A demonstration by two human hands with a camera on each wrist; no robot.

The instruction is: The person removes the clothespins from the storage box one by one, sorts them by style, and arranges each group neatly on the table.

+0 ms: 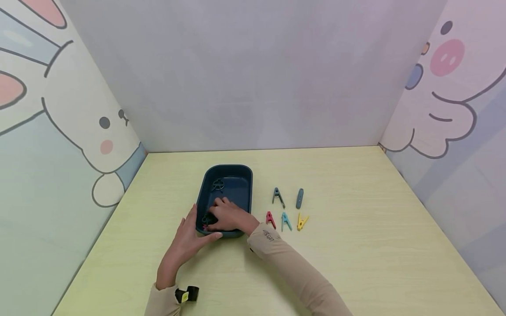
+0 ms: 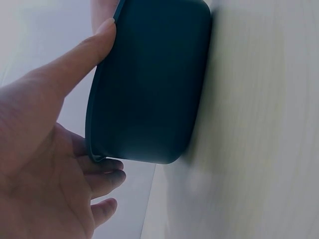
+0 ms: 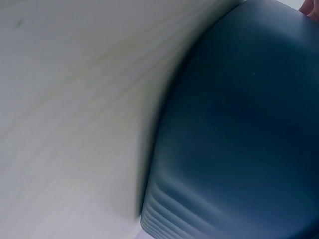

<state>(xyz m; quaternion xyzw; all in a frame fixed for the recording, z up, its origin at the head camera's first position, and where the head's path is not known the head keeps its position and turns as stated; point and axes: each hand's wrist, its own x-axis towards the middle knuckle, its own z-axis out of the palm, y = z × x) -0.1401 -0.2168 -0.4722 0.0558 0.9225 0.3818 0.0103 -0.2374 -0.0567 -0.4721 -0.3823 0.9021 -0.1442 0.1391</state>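
A dark blue tray (image 1: 245,175) stands on the table, left of centre. At its near left corner my left hand (image 1: 186,243) grips it, the thumb along the near wall and the fingers by the left side. My right hand (image 1: 229,217) reaches over the right rim into the tray, fingers bent down toward that same corner. By its fingertips lie a dark looped piece (image 1: 207,219) and a small pinkish-red bit (image 1: 205,227); whether the fingers pinch either is hidden. Farther back in the tray is a dark green clover-shaped outline piece (image 1: 218,184). The right wrist view shows the tray's outer wall (image 3: 239,124).
Right of the tray lie several clothespins: a dark grey one (image 1: 278,197), a grey-blue one (image 1: 300,198), a red one (image 1: 270,219), a light blue one (image 1: 286,221) and a yellow one (image 1: 302,221). Printed panels stand at both sides, with a plain wall (image 1: 257,87) behind.
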